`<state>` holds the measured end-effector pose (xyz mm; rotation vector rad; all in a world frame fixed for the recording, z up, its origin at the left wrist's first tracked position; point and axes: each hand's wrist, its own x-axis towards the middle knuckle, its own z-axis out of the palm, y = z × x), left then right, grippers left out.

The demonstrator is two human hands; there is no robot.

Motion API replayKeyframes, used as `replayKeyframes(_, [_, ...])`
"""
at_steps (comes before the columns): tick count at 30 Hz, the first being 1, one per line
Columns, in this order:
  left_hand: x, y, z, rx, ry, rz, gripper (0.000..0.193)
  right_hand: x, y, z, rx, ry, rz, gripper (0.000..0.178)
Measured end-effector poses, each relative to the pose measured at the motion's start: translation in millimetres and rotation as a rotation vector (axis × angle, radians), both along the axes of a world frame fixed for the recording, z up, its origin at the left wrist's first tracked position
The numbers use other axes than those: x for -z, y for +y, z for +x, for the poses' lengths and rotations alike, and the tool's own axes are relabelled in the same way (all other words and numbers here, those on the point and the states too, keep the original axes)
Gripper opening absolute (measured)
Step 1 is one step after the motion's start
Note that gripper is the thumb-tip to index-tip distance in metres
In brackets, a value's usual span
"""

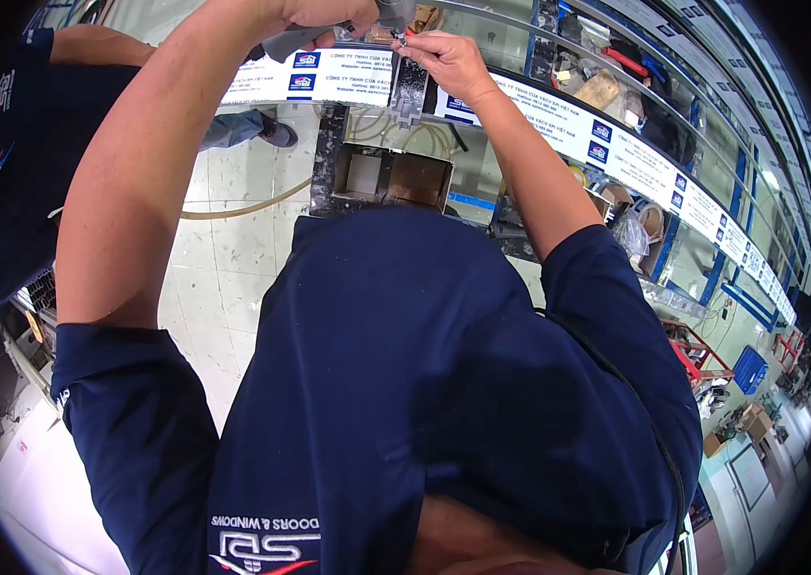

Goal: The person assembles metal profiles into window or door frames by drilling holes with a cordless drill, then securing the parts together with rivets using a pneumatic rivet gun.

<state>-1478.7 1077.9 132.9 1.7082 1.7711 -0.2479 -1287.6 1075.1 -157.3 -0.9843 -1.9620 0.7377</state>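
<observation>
My left hand (343, 13) is at the top edge of the view, its fingers wrapped round a grey power tool (295, 41) that looks like a drill. Part of the tool is cut off by the edge. Close to the tool's front end, my right hand (450, 65) has thumb and forefinger pinched together on something too small to make out. Both hands are above a long metal profile (353, 88) covered in white printed film. Below my right fingers, a dark grey metal block (409, 94) crosses the profile.
An open box with two compartments (396, 177) sits on the dark frame just before me. Another person in a navy shirt (36, 144) stands at my left. A hose (252, 208) crosses the tiled floor. Right, parts and a red-handled tool (626, 62) lie beyond the profile.
</observation>
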Motion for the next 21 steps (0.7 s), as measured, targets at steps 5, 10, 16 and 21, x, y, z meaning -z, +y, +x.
replayKeyframes(5, [1,-4,-28,0.39,-0.674,0.078,0.028,-2,-1,0,0.0,0.015,-0.001,0.021])
replayKeyframes(10, [6,-4,-38,0.411,-0.717,0.084,0.029,-1,0,1,0.015,0.002,0.002,0.021])
replayKeyframes(16, [22,6,-47,0.426,-0.672,0.103,0.029,1,-1,-2,0.019,-0.023,0.046,0.02])
replayKeyframes(21, [-9,4,20,0.187,0.169,-0.004,0.03,4,1,2,0.014,0.026,0.034,0.022])
